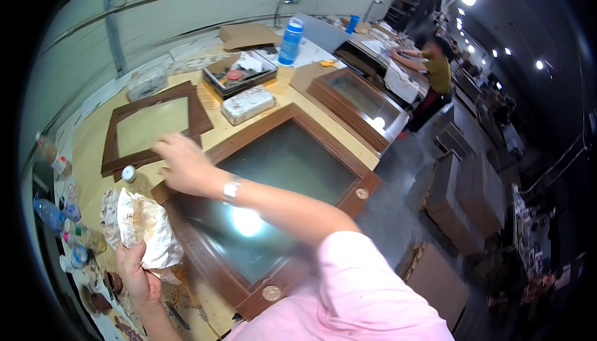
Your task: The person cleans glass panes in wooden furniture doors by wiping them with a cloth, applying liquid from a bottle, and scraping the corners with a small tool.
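Note:
My left hand (138, 274) is closed around the lower edge of a crumpled white cloth (149, 220) with brown stains. My right hand (185, 165) is slightly blurred and reaches across a brown framed glass door panel (292, 213). Its bent fingers stand apart from the thumb with nothing seen between them. Just below that hand is a small clear bottle with a white cap (129, 174). Beyond the fingers, a smaller brown frame (194, 114) lies on the table. The glass panel has round carved ornaments at two corners, and light reflects in its pane.
Behind the panels sit a white block (247, 104), a box of supplies (241, 75) and a blue bottle (290, 41). Several bottles (87, 236) line the left edge. More framed panels (354, 108) are stacked at right. Another person (438, 73) works beyond; cardboard stacks (466, 198) stand on the floor.

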A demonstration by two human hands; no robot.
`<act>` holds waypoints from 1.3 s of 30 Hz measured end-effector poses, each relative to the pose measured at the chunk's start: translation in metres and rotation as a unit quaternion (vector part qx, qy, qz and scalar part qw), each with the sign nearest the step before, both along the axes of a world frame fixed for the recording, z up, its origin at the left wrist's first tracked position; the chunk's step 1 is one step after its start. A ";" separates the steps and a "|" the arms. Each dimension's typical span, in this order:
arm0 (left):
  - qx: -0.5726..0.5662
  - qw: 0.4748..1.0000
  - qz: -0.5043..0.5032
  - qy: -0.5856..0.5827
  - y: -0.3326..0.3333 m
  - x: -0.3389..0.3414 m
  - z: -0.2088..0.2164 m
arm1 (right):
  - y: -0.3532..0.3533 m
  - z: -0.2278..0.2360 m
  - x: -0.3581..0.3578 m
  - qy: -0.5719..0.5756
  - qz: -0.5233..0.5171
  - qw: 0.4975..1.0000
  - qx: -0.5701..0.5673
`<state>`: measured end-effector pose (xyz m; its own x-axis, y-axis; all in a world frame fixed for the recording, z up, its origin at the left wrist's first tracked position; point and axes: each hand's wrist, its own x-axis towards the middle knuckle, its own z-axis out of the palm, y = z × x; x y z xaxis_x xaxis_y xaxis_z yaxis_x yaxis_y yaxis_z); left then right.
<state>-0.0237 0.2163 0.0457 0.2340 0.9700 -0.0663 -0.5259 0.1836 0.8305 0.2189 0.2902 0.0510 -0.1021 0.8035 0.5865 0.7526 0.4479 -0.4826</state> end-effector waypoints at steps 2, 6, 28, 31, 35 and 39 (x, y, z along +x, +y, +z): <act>-0.007 0.998 -0.064 0.022 -0.005 0.030 0.018 | -0.087 0.010 0.062 0.024 -0.053 0.998 0.035; 0.045 0.969 -0.230 0.080 -0.027 0.135 0.060 | -0.248 -0.023 0.139 -0.008 -0.137 0.991 0.000; 0.694 0.462 -0.347 0.430 -0.059 0.423 -0.035 | -0.331 -0.125 0.140 0.091 -0.106 0.977 0.159; 0.689 0.475 -0.403 0.370 -0.093 0.415 -0.028 | -0.325 -0.137 0.135 0.090 -0.111 0.975 0.170; 0.680 0.523 -0.381 0.344 -0.058 0.425 -0.042 | -0.317 -0.130 0.130 0.082 -0.125 0.973 0.179; 0.658 0.476 -0.399 0.426 -0.076 0.451 -0.032 | -0.331 -0.144 0.145 0.071 -0.155 0.965 0.201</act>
<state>0.4278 0.1399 0.0138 0.9946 -0.0725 0.0742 -0.0941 -0.9310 0.3527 0.3643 -0.0405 -0.0931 0.2101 0.4876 0.8474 0.8196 0.3847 -0.4246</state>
